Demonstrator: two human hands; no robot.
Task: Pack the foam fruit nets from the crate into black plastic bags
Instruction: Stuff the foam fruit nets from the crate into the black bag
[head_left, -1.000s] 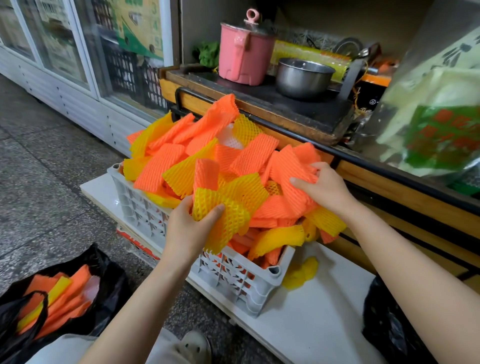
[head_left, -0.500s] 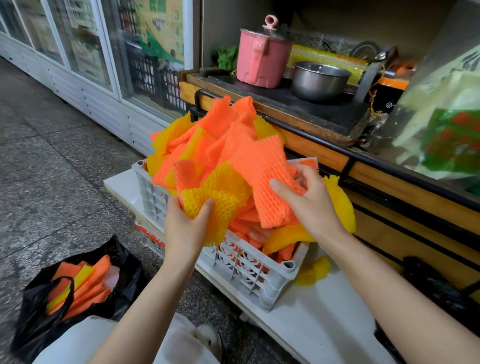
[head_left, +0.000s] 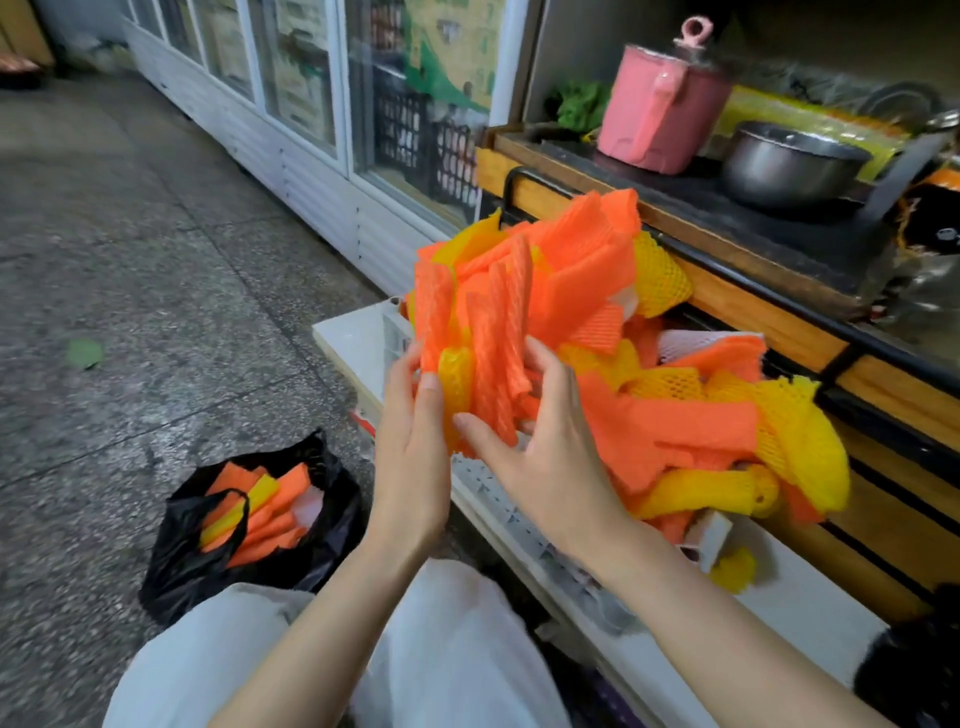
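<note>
Job: we are packing foam fruit nets from the white crate (head_left: 511, 512) into a black bag.
Left hand (head_left: 410, 452): it holds the bunch of foam nets (head_left: 483, 322) from the left. The fingers (head_left: 405, 379) curl behind the bunch and the thumb presses on the front.
Right hand (head_left: 550, 457): it holds the same bunch from the right. The fingers are spread wide and bent round the nets, with the thumb low at the front. We think two hands are used because the nets are soft and would slide apart in one.
Bunch of foam nets: mostly orange, some yellow. It stands up over the near left corner of the crate.
Pile of nets (head_left: 701, 421): it fills the crate and spills over the right side. Lots are left to pack.
Black bag (head_left: 176, 566): on the floor, left of the crate, by our knee. Its mouth is open and packed nets (head_left: 260, 506) show inside, so new ones can drop straight in.
Surface (head_left: 353, 338): a white board under the crate.
Loose yellow net (head_left: 732, 569): on the surface, just beside the near right end of the crate.
Behind the crate: a pink pot (head_left: 660, 109) and a steel pot (head_left: 789, 161).
Next: we think the bunch goes left and down into the bag. A net could slip out on the way.
</note>
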